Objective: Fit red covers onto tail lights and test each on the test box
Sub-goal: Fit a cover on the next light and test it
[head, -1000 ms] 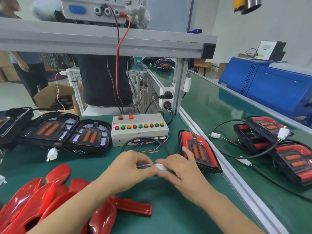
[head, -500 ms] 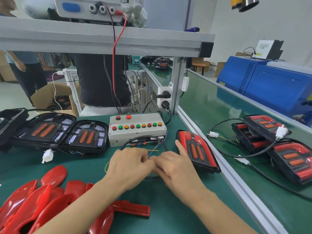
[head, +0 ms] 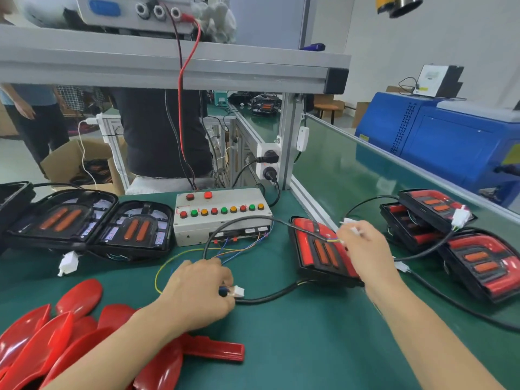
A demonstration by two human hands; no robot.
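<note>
My left hand [head: 197,291] pinches the white connector [head: 238,291] on the test box's loose coloured wires, low over the green mat. My right hand [head: 368,251] is raised over the red-covered tail light [head: 315,249] and grips that light's white plug [head: 355,229] at the end of its black cable. The two connectors are apart. The grey test box [head: 222,220] with its row of coloured buttons stands behind my hands. A pile of loose red covers [head: 70,319] lies at the near left. Two uncovered tail lights [head: 132,229] lie left of the box.
Several covered tail lights [head: 484,266] with trailing cables lie on the conveyor belt [head: 337,170] at the right, past an aluminium rail [head: 309,206]. An overhead shelf beam [head: 168,68] spans the bench. A blue machine [head: 450,142] stands far right. People stand behind the bench.
My hands were together on the joined connectors. They have pulled apart: the right hand went right and up with the light's plug, and the left keeps the test box connector.
</note>
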